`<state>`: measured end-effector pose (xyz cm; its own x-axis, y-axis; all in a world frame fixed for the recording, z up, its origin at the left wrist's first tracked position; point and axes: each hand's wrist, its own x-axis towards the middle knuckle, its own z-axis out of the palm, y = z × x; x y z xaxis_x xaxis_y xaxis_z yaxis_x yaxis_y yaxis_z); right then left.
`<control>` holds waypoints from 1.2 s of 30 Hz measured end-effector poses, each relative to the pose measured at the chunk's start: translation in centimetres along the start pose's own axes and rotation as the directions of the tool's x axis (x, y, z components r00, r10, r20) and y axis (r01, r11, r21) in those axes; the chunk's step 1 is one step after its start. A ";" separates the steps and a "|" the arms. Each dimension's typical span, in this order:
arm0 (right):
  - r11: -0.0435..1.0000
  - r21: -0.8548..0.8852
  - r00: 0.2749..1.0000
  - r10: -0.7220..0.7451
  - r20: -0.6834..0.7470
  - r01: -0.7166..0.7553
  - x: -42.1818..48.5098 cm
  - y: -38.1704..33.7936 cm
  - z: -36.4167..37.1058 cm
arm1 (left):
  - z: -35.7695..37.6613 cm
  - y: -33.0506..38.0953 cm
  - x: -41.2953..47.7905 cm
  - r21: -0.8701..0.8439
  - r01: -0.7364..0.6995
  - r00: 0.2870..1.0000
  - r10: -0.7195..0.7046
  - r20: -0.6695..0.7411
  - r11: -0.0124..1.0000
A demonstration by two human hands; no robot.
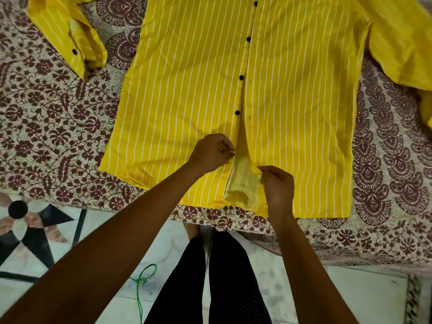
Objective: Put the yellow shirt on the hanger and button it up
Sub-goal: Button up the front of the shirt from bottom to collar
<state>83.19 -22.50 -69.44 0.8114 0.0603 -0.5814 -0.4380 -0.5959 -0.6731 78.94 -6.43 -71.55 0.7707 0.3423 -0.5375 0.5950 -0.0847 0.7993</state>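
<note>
The yellow shirt with white stripes lies flat, front up, on a patterned bedspread, its hem toward me. Several black buttons run down its front placket. Below the lowest visible button the two front panels gape apart and show the pale inside of the cloth. My left hand pinches the edge of the left panel near the hem. My right hand pinches the edge of the right panel, a little lower. One sleeve with a black cuff button lies folded at the upper left. No hanger shows in view.
The bedspread has a maroon floral print and ends at an edge close to my legs. Below it is a tiled floor with a black-and-white pattern at the left. A green string lies on the floor.
</note>
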 end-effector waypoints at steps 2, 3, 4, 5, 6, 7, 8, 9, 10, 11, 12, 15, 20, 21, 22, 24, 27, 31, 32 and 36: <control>0.999 0.023 0.998 -0.022 -0.052 0.023 0.2 0.2 -0.3 | 0.1 0.0 0.1 -0.014 0.004 1.000 -0.004 0.013 1.000; 0.995 -0.041 0.994 -0.097 -0.058 0.095 0.3 0.5 -0.3 | 0.1 0.1 0.0 -0.007 0.003 1.000 -0.003 0.028 1.000; 0.977 -0.106 0.980 -0.192 -0.052 0.185 0.5 0.6 -0.2 | 0.1 0.2 0.0 0.011 -0.004 0.999 0.004 0.038 1.000; 0.946 -0.157 0.957 -0.290 -0.020 0.283 0.6 0.6 -0.1 | 0.2 0.2 0.1 0.031 -0.013 0.999 0.011 0.042 0.999; 0.899 -0.205 0.921 -0.386 0.039 0.386 0.6 0.6 0.2 | 0.4 0.2 0.1 0.045 -0.022 0.999 0.020 0.047 0.999; 0.845 -0.249 0.881 -0.462 0.107 0.473 0.6 0.6 0.3 | 0.5 0.2 0.2 0.057 -0.028 0.998 0.025 0.050 0.998; 0.799 -0.283 0.848 -0.504 0.165 0.530 0.5 0.3 0.6 | 0.7 0.2 0.3 0.065 -0.029 0.998 0.026 0.051 0.997; 0.781 -0.309 0.840 -0.506 0.194 0.542 0.5 0.1 0.8 | 0.9 0.2 0.5 0.070 -0.024 0.999 0.021 0.048 0.997; 0.784 -0.335 0.853 -0.484 0.197 0.522 0.5 -0.2 1.0 | 1.0 0.2 0.6 0.068 -0.020 0.999 0.017 0.045 0.998; 0.820 -0.331 0.885 -0.436 0.166 0.466 0.4 -0.5 1.2 | 1.1 0.2 0.7 0.059 -0.017 0.999 0.014 0.041 0.998; 0.865 -0.312 0.919 -0.376 0.119 0.394 0.4 -0.8 1.4 | 1.3 0.2 0.9 0.049 -0.015 0.999 0.013 0.034 0.999; 0.901 -0.318 0.950 -0.312 0.004 0.297 1.0 -1.1 1.6 | 1.5 0.1 1.1 0.063 -0.033 0.999 0.031 0.034 0.997; 0.934 0.352 0.997 0.038 0.069 -0.060 2.3 -0.9 1.3 | 1.8 0.1 0.6 0.069 -0.063 0.997 0.061 0.041 0.996; 0.898 0.418 0.985 0.085 0.147 -0.140 2.4 -0.9 1.0 | 1.8 0.1 0.5 0.055 -0.068 0.997 0.066 0.027 0.996; 0.881 0.428 0.969 0.112 0.220 -0.199 2.5 -0.9 0.9 | 1.8 0.0 0.4 0.029 -0.065 0.998 0.065 0.010 0.997; 0.870 0.420 0.944 0.132 0.303 -0.257 2.6 -0.7 0.8 | 1.7 -0.1 0.3 -0.061 -0.033 0.999 0.031 -0.025 0.998; 0.873 0.404 0.932 0.133 0.338 -0.272 2.5 -0.4 1.2 | 1.7 -0.2 0.3 -0.160 0.006 0.999 -0.013 -0.045 0.987; 0.964 0.262 0.981 -0.001 0.194 -0.051 2.3 -0.4 2.1 | 1.7 -0.4 0.3 -0.165 0.007 0.998 -0.016 -0.054 0.986; 0.985 0.174 0.990 -0.044 0.131 0.021 2.2 -0.5 2.3 | 1.7 -0.6 0.3 -0.167 0.005 0.998 -0.015 -0.058 0.986; 0.974 -0.082 0.976 -0.215 -0.043 0.211 1.7 -0.8 2.6 | 1.8 -0.7 0.3 -0.129 -0.016 0.999 0.010 -0.044 0.991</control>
<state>83.93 -19.84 -71.07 0.9024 0.1529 -0.4028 -0.2235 -0.6331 -0.7411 79.22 -7.96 -72.74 0.7659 0.3823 -0.5169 0.5482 0.0317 0.8357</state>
